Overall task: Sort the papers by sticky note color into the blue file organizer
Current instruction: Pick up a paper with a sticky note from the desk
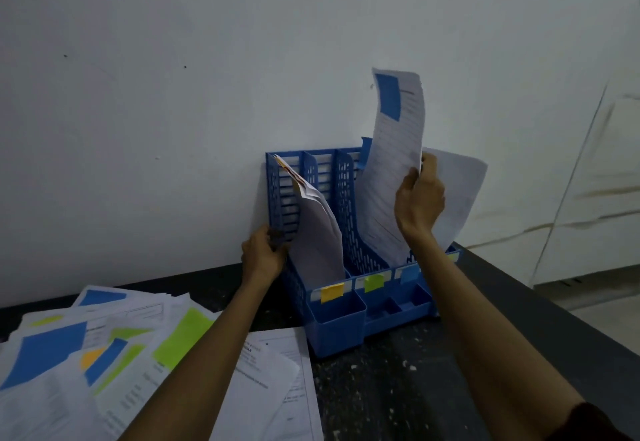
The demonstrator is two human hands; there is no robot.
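Note:
The blue file organizer stands against the wall, with yellow, green and blue sticky labels on its front. My right hand grips a printed sheet with a blue sticky note, its lower end in the blue-labelled slot. My left hand holds the organizer's left wall. A curled paper stands in the yellow-labelled slot. Another sheet leans behind my right hand.
A loose pile of papers with blue, green and yellow sticky notes covers the dark speckled table at the left. The table's right edge drops off to a pale floor. A white wall is close behind the organizer.

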